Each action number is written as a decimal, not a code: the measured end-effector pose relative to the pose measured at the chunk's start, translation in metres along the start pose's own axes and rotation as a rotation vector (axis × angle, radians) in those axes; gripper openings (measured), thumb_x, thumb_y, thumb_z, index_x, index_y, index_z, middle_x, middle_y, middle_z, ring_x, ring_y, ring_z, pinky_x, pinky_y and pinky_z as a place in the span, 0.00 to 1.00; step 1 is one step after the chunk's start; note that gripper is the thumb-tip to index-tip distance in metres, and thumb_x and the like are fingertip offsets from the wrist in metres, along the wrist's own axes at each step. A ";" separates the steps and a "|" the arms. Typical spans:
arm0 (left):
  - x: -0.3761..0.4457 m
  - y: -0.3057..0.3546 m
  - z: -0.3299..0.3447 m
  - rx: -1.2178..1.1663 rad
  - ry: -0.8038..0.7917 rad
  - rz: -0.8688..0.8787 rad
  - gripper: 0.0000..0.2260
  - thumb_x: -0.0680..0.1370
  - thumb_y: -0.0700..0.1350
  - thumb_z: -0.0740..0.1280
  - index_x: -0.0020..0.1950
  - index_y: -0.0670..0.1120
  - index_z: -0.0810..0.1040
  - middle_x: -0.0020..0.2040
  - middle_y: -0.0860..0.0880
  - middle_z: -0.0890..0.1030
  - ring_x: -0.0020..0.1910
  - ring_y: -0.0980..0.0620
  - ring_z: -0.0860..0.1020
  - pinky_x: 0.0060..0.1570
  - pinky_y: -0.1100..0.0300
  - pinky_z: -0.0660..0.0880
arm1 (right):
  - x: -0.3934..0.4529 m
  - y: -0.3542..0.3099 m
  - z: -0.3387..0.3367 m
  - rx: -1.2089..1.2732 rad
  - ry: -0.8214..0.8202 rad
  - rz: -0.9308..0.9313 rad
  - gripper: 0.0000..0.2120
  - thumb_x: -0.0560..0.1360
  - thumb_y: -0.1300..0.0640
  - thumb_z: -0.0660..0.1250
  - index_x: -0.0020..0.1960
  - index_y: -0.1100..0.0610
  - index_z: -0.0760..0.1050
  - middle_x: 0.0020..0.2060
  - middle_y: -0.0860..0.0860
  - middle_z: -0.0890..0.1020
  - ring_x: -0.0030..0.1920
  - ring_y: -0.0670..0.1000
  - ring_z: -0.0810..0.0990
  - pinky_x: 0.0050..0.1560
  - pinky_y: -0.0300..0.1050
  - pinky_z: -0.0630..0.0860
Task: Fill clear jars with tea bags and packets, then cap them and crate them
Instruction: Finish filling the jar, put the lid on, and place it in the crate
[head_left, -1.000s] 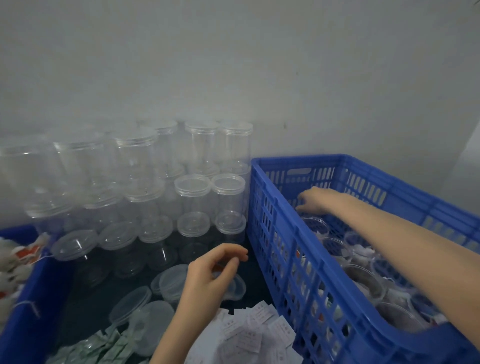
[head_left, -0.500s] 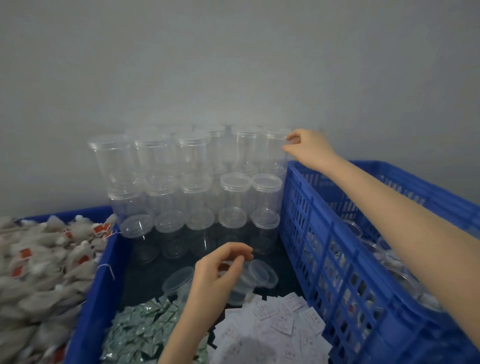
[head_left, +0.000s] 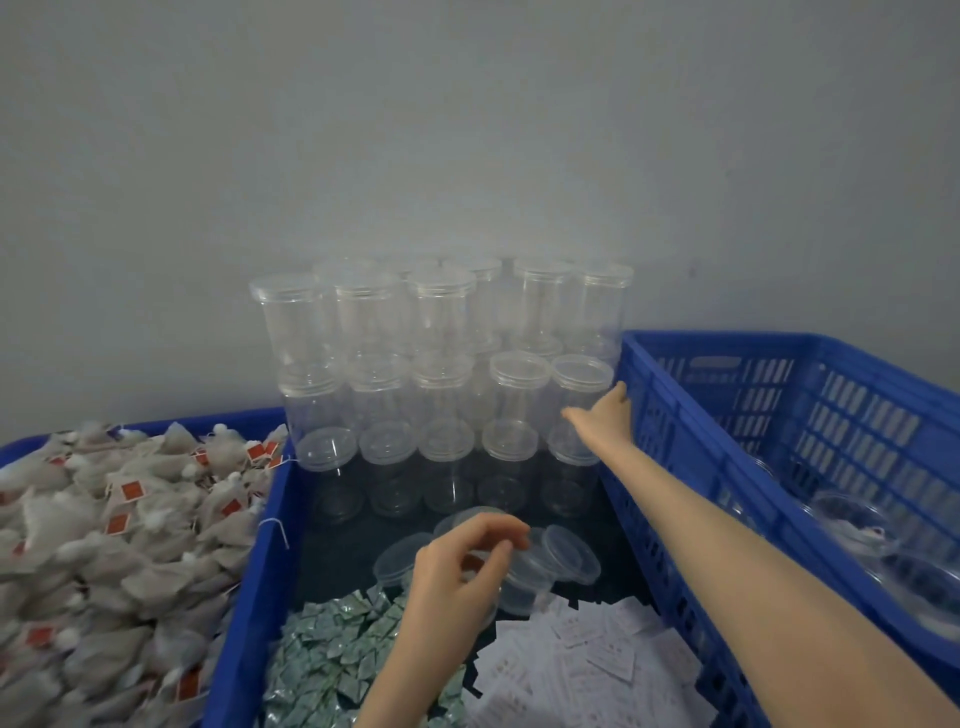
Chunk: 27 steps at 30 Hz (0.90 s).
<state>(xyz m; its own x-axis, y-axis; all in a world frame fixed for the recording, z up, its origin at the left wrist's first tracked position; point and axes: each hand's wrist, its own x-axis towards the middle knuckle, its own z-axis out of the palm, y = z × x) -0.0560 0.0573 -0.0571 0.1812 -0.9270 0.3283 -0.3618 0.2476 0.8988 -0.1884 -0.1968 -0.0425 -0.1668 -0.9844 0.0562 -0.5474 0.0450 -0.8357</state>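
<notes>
The person seems to be fetching a fresh jar: the right hand (head_left: 602, 415), fingers relaxed, reaches the stacked empty jars (head_left: 579, 395) at the far wall, and must next grip one, while the left hand (head_left: 462, 566), loosely curled, hovers over loose lids (head_left: 566, 556).

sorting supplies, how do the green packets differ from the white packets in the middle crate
The green packets are green and crinkled, heaped at the near left of the middle crate. The white packets are flat, white with faint print, spread at the near right. Both are small loose sachets piled below the lids.
</notes>
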 end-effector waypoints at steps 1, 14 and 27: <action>0.000 -0.002 -0.001 0.005 -0.003 -0.002 0.13 0.79 0.35 0.64 0.46 0.53 0.82 0.44 0.57 0.84 0.46 0.55 0.81 0.48 0.54 0.78 | 0.000 0.005 0.005 0.007 0.001 0.007 0.51 0.73 0.52 0.74 0.80 0.63 0.42 0.78 0.63 0.55 0.77 0.62 0.58 0.73 0.56 0.62; 0.005 -0.020 -0.010 0.056 0.003 -0.051 0.14 0.78 0.34 0.65 0.45 0.53 0.82 0.42 0.58 0.84 0.45 0.59 0.81 0.45 0.67 0.75 | 0.011 0.030 0.019 0.068 0.074 -0.029 0.49 0.68 0.47 0.79 0.79 0.61 0.55 0.75 0.60 0.67 0.72 0.62 0.68 0.67 0.59 0.71; 0.018 -0.009 -0.014 -0.053 0.125 0.039 0.16 0.76 0.35 0.68 0.55 0.55 0.77 0.48 0.60 0.82 0.50 0.60 0.80 0.52 0.59 0.78 | -0.073 0.029 -0.004 0.188 0.134 -0.371 0.44 0.65 0.46 0.80 0.74 0.54 0.63 0.68 0.51 0.73 0.66 0.52 0.74 0.61 0.49 0.74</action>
<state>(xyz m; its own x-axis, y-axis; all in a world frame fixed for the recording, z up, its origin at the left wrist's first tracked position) -0.0364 0.0422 -0.0550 0.2813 -0.8751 0.3938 -0.3227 0.3001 0.8976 -0.1955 -0.1231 -0.0688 -0.0988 -0.8968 0.4314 -0.4331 -0.3515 -0.8300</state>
